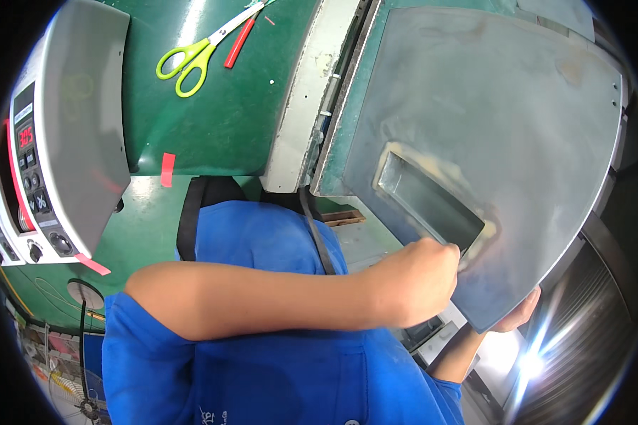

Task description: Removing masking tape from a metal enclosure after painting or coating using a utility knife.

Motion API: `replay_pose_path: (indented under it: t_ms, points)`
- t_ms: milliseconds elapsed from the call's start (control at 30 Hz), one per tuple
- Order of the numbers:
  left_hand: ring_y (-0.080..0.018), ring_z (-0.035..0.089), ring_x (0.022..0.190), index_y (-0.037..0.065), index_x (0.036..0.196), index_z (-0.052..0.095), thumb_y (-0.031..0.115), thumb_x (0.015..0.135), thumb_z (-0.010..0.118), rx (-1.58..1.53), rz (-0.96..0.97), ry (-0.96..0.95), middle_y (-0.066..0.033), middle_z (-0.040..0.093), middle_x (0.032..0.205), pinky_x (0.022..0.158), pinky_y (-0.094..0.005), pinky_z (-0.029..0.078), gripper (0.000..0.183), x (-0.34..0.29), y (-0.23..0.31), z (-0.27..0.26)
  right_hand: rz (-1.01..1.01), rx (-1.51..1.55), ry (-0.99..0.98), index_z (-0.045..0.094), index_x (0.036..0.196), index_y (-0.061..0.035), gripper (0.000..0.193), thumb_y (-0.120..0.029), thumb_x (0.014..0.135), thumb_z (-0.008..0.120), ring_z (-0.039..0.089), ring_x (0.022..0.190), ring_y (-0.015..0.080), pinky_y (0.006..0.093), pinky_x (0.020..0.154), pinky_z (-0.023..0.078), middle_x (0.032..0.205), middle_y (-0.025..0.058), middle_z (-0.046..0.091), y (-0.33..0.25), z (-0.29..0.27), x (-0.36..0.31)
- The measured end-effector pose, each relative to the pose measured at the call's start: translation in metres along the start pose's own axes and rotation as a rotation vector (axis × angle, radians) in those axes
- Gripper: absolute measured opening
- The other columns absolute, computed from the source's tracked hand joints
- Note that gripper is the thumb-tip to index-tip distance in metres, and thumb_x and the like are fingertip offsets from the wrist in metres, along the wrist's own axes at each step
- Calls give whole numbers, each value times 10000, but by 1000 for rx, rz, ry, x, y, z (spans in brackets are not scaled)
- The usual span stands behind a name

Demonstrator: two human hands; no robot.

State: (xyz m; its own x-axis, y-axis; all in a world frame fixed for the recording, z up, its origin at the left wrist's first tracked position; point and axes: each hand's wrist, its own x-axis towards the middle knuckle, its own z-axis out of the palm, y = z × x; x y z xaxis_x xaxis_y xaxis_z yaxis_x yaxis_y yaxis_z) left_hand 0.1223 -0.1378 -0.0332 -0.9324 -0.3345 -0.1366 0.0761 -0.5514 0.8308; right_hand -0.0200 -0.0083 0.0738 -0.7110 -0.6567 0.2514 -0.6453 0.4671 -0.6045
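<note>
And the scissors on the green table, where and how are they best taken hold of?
Probably by the yellow-green handle loops, from the lower left of the picture: the scissors lie flat with the loops on that side, while the blades point to the upper right, a red stick close beside them.

My left hand (415, 283) is curled, its fingertips hidden, so I can't tell whether they grip anything. The grey panel (524, 142) covers part of my right hand (519, 313). One white speck (271, 81) on the worktop (213, 134) is too small to identify.
</note>
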Motion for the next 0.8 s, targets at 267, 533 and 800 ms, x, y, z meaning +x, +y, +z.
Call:
replay_pose_path:
  t_ms: [267, 533, 800]
  points:
    - [-247, 545, 439, -58, 673, 472, 111, 857, 380, -45, -167, -171, -163, 520, 517, 434, -358, 425, 266, 7, 29, -24, -6, 77, 25, 522, 852, 46, 321, -184, 853, 299, 533, 696, 149, 251, 639, 442, 765, 95, 554, 1, 6, -1]
    - [-191, 509, 396, -62, 698, 483, 122, 860, 349, 46, -253, -276, -124, 516, 505, 411, -327, 424, 279, 7, 38, -22, -109, -32, 0, 533, 841, 63, 377, -217, 872, 283, 525, 639, 139, 235, 594, 431, 739, 94, 558, 4, 2, 0]
    - [-160, 480, 363, -74, 731, 501, 129, 849, 339, -2, -396, -276, -118, 539, 538, 390, -300, 414, 286, 17, 43, -27, -83, -90, 25, 534, 841, 76, 398, -219, 881, 270, 516, 622, 128, 218, 568, 422, 719, 91, 551, 1, 3, 0]
